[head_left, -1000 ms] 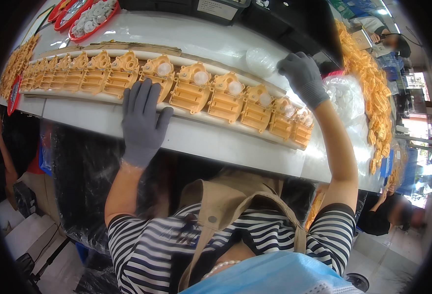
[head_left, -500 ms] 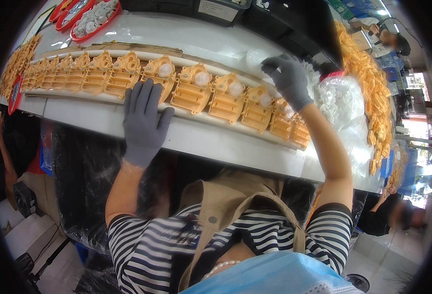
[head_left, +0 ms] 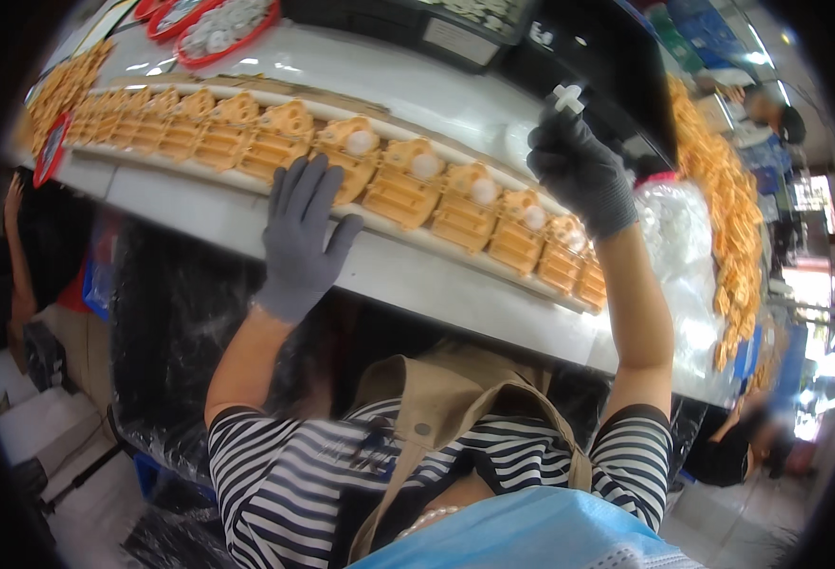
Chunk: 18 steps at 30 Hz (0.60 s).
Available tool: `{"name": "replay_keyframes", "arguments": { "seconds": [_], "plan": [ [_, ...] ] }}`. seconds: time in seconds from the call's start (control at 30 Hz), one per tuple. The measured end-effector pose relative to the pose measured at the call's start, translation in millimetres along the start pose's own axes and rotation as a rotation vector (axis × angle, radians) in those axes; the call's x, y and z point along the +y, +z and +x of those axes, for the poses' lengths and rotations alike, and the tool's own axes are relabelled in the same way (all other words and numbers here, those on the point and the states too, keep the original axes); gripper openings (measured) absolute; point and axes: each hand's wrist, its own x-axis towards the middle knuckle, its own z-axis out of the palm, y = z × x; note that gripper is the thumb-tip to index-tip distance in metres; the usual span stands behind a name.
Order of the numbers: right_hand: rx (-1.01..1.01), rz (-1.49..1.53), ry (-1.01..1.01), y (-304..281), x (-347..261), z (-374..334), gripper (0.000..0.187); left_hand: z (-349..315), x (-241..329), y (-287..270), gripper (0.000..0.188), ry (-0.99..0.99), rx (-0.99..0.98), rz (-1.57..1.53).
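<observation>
Through the head camera I count two hands at the table (head_left: 474, 299), both in grey gloves. The left hand (head_left: 304, 242) lies flat, its four fingers stretched out and fairly close together, thumb held away, with nothing gripped; the fingertips lie over the front edge of the row, though I can't tell how firmly they touch. The right hand (head_left: 580, 166) is raised over the far side, clamped on one white cross-shaped piece (head_left: 567, 98) that sticks up past its fingers.

Between me and the back of the table runs one long row of orange housings (head_left: 403, 190) — six from the left hand's fingertips to the right-hand end, and more stretching leftward, packed too tightly for me to number. I make out five pale discs (head_left: 361, 142) seated in the nearer six, one apiece; the sixth, at the end, is too blurred to judge.

At upper left I get three red baskets (head_left: 206, 63), the nearest heaped with white parts, plus one red-rimmed tray (head_left: 64, 121) by the row's left end. One black bin (head_left: 461, 57) with a pale label stands behind. Just beyond the right forearm sits one clear bag (head_left: 671, 228), and past it one long orange heap (head_left: 726, 218); a second heap (head_left: 69, 90) lies far left.
</observation>
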Motion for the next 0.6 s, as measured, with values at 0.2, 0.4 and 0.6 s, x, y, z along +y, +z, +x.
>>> {"name": "replay_keyframes", "arguments": {
  "seconds": [0.2,0.4,0.6],
  "plan": [
    [-0.118,-0.669,0.032,62,58,59,0.03,2,-30,-14,0.053,-0.1,0.125,0.21],
    [-0.221,-1.845,-0.63,98,122,123,0.019,1,-42,-10,0.051,-0.163,0.026,0.316],
    [-0.303,-2.304,-0.96,100,142,137,0.01,4,-39,-16,0.049,-0.183,0.028,0.326]
  ]
}}
